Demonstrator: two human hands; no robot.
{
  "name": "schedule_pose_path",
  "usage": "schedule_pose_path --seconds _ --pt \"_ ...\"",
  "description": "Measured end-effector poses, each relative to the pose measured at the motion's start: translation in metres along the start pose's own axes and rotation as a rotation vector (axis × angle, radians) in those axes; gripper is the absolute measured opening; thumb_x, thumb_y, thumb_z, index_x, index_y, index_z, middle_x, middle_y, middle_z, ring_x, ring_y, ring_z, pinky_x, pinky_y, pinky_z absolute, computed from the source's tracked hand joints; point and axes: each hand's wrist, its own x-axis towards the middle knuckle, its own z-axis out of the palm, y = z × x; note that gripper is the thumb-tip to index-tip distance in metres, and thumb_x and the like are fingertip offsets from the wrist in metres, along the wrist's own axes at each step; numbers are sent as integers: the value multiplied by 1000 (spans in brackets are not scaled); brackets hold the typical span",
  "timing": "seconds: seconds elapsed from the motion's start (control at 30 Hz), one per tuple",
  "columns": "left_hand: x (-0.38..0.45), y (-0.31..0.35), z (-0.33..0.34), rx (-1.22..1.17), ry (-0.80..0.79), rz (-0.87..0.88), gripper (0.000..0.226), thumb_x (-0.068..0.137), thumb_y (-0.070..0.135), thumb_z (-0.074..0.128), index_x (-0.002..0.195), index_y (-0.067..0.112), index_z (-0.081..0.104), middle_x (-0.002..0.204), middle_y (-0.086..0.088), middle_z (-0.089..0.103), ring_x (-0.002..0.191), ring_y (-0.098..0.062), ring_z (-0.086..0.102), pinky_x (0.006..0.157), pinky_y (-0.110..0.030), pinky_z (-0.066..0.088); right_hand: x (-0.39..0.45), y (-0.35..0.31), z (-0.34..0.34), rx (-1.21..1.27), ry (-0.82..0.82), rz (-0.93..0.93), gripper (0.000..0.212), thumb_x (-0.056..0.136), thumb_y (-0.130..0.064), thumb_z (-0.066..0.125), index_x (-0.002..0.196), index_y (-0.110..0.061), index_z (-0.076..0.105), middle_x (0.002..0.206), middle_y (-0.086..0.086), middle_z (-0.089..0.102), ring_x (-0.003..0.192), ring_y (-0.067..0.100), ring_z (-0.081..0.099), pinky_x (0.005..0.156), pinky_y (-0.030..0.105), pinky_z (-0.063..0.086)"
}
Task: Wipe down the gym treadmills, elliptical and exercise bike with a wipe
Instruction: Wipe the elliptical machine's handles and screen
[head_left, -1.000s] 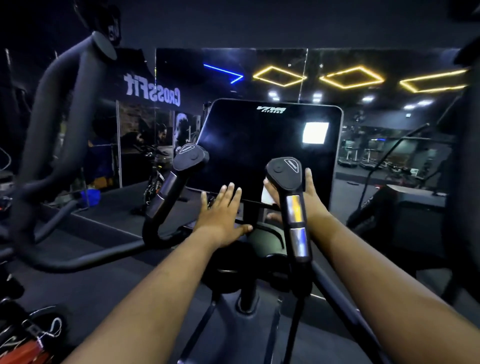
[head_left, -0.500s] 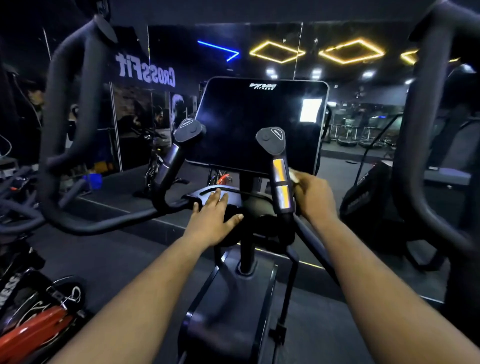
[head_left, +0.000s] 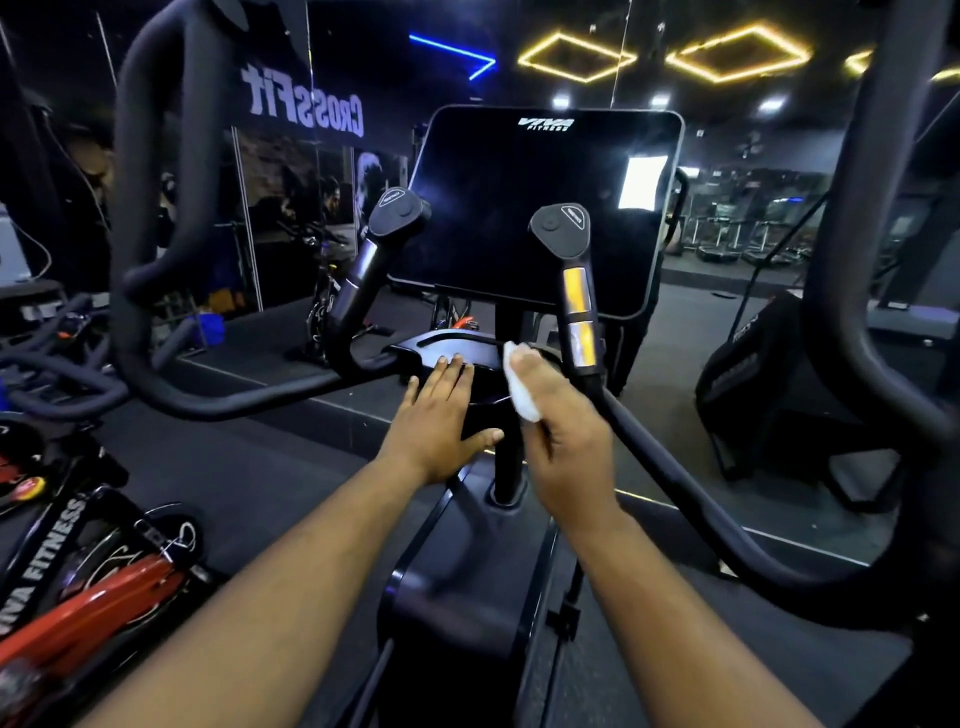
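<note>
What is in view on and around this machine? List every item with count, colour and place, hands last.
Black glossy console screen: one, centre, on the mast.
Black button-topped handle grips with metal sensor bands: two, in front of the screen.
Black plastic tray: one, below the screen.
Black curved moving arms: two, left and right edges.
Red-framed exercise bike: one, lower left.
White folded wipe: one, in the right hand.
Left hand: flat on the tray.
Right hand: holds the wipe.
</note>
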Motion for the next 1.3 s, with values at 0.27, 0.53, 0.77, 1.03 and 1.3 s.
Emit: schedule_pose_path --seconds 0.27,0.53,0.77,1.03,1.3 --pt "-17 -29 -2 -58 -52 -11 117 87 55 68 162 12 -10 171 -2 -11 157 -15 -9 128 -48 3 -14 40 70 -408 -533 261 55 101 -17 48 155 -15 38 161 6 38 153 22 24 125 49 1" --pt "-12 -45 -5 -144 -104 9 131 78 53 81 162 14 -13 170 0 -13 157 -11 -7 128 -47 3 21 44 68 -525 -812 261 63 100 -65 26 144 -23 44 142 1 50 140 22 39 120 64 -6" --pt "-6 -41 -10 -56 -157 -16 130 80 69 71 161 15 -16 170 0 -16 157 -13 -9 128 -48 -4 -21 66 49 -434 -664 484 116 76 -89 22 162 -17 -7 169 -3 -14 153 11 -21 117 34 -18" --pt "9 -24 -20 58 -147 -35 118 83 83 45 163 11 -1 171 -4 -7 157 -14 -5 126 -49 -6 15 52 48 -313 -786 403 62 101 -1 42 159 -17 29 167 0 22 156 14 11 121 22 -1" --pt "37 -2 -24 171 -199 49 114 73 86 17 164 17 7 172 -3 -4 157 -15 -7 126 -54 -5 -23 19 -16 116 -236 265 57 91 17 55 137 -16 61 138 -4 63 132 7 55 110 28 45"
